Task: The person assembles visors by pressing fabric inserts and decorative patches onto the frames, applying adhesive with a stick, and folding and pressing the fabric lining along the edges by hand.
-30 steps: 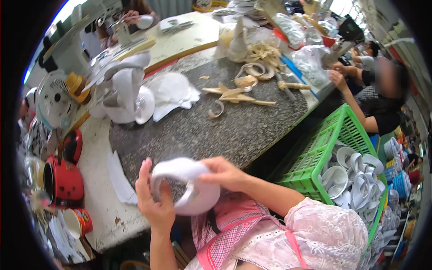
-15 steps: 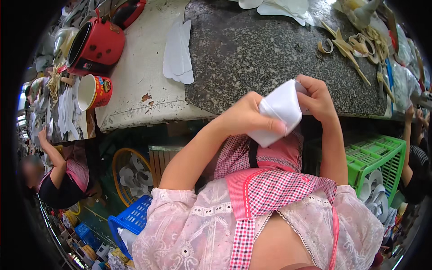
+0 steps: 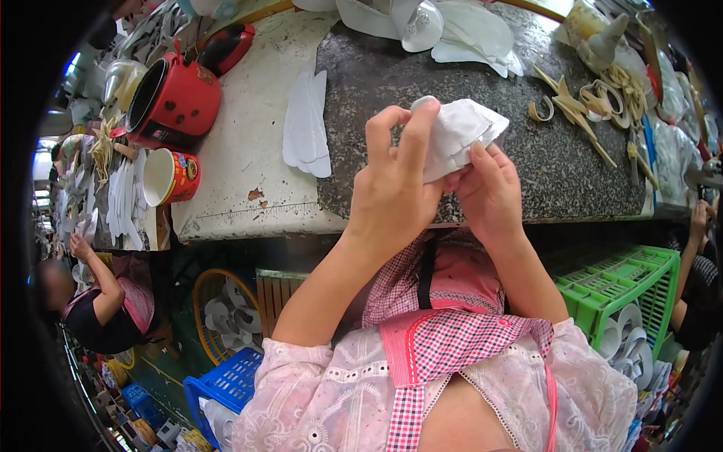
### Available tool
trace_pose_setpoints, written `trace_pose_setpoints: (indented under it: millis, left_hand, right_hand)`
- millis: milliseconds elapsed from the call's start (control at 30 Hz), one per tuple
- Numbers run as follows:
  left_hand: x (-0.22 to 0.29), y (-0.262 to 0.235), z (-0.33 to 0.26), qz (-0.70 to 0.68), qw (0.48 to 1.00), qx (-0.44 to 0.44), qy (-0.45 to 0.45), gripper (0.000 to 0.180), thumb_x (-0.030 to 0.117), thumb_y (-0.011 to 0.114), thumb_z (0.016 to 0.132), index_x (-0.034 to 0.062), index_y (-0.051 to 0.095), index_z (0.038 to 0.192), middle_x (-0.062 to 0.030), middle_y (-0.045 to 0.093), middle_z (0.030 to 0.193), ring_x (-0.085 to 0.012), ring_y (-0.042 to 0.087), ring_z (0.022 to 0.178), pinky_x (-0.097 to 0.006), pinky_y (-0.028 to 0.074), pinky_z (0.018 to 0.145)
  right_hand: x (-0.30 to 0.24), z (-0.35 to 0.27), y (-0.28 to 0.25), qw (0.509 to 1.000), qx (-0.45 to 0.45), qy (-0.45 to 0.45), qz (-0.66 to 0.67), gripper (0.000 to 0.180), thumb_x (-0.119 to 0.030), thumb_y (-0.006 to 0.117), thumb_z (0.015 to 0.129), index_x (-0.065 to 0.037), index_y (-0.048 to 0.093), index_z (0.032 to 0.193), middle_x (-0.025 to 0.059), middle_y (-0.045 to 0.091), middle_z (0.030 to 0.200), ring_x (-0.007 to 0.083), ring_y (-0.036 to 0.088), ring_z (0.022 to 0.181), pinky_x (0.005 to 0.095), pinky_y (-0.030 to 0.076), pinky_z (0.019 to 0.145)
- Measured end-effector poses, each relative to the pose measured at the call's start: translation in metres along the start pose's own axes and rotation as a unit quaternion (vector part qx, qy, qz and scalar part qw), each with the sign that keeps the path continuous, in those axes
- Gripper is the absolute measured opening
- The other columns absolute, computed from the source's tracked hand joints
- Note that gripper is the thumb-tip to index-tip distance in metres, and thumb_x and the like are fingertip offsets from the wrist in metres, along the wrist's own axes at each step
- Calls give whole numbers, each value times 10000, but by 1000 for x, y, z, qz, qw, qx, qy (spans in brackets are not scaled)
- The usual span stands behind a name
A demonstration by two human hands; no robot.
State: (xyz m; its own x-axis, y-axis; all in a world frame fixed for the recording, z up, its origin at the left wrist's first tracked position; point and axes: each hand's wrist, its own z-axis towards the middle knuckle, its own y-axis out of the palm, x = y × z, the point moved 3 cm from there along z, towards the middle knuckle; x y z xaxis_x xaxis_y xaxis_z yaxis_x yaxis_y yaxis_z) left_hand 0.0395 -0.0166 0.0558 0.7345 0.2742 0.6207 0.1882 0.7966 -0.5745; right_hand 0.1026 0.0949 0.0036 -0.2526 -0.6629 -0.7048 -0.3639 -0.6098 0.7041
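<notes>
Over the near part of a dark speckled slab (image 3: 376,83), both my hands hold a soft white piece that looks like a shoe upper (image 3: 463,128). My left hand (image 3: 392,181) grips its left side, with the index and middle fingers bent over it. The thumb and fingers of my right hand (image 3: 493,188) pinch its lower right edge. My fingers hide part of its underside. To the left lies a fanned stack of white insole-shaped pieces (image 3: 307,128). More flat white pieces (image 3: 474,41) and a white upper with a shiny ornament (image 3: 422,26) sit at the far edge.
A red pot (image 3: 177,105) and red paper cup (image 3: 175,179) stand on the left. Beige strips (image 3: 576,98) lie at the right. Below the table are a green crate (image 3: 621,275), a blue basket (image 3: 230,380) and a yellow-rimmed basket (image 3: 197,301). Another person (image 3: 113,301) works at far left.
The white piece has been turned and raised slightly away from me. My left hand now has its fingers upright over it; my right hand has moved down to its lower edge.
</notes>
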Motion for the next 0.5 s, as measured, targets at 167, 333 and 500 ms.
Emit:
trace_pose_setpoints:
  millis: [167,333,500]
  left_hand:
    - [15,-32,3,8,961,134,243,396,93,737,682,38,586,1043,-108,537,976,-171,549,700,-262,466,574]
    - [-15,-1,12,-34,987,10,157,260,153,727,706,17,637,908,-80,593,839,-222,579,744,-305,481,613]
    - [-17,12,8,43,991,7,130,166,136,649,781,2,618,875,-84,579,771,-241,563,679,-315,456,582]
  right_hand:
    - [-16,3,7,998,-60,6,23,239,-88,516,878,60,499,1065,145,596,1011,203,613,900,341,525,771]
    - [-21,2,12,999,-34,6,0,249,-107,517,885,62,493,1067,154,598,999,208,625,871,355,551,723]
    - [-8,9,-5,999,-15,30,-4,215,-142,535,890,45,523,997,140,623,897,206,650,758,352,578,633]
